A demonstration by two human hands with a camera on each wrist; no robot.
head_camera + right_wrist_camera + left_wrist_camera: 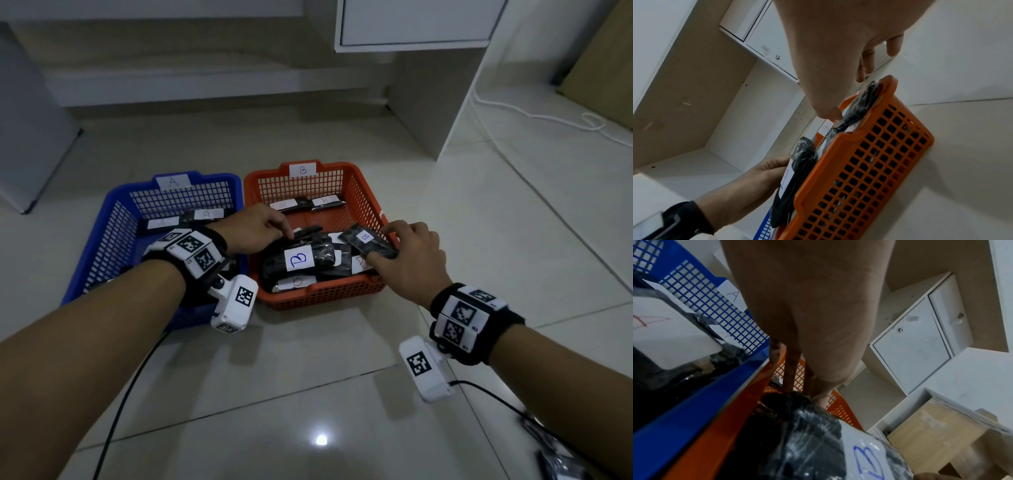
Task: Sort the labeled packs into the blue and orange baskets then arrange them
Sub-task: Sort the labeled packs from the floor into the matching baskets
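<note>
The blue basket (pixel 113 212) labelled A and the orange basket (pixel 325 294) labelled B stand side by side on the floor. Two A packs (pixel 205 215) lie at the blue basket's far end. Several black B packs are piled in the orange one, a large B pack (pixel 299 258) on top, and two more (pixel 325 201) lie at its far wall. My left hand (pixel 274 228) reaches across, its straight fingers (pixel 789 379) touching the pile. My right hand (pixel 387 246) pinches a small B pack (pixel 368 241) near the right wall, between thumb and fingers (pixel 865 71).
A white cabinet (pixel 411 24) hangs above the far floor, with a white panel to its right. A white cable (pixel 534 116) lies on the tiles at right. Black packs (pixel 555 459) lie on the floor at bottom right. Black wrist cables (pixel 116 411) trail toward me.
</note>
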